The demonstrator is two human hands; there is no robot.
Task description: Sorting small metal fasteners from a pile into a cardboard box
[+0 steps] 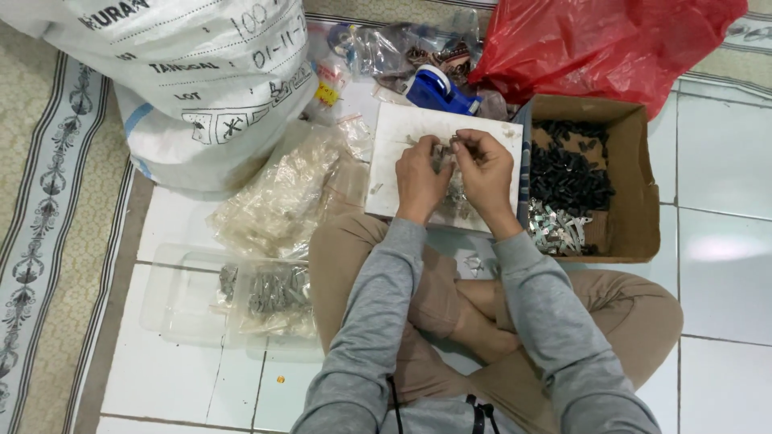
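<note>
Small plastic bag: clear, holding small metal pieces, between both hands above the white board (its contents are too blurred to tell apart).
Left hand: fingers curled shut on the bag's left side, back of the hand toward the camera.
Right hand: fingertips pinched on the bag's top edge, just beside the left hand.
Cardboard box: right of the board, with black parts at the far end and silvery metal parts at the near end.
Blue tape dispenser: beyond the board, beside a red plastic bag.
Clear tray: on the tiled floor at the left, holding grey filled bags.
White sack: large, at the upper left, next to a heap of clear bags.
</note>
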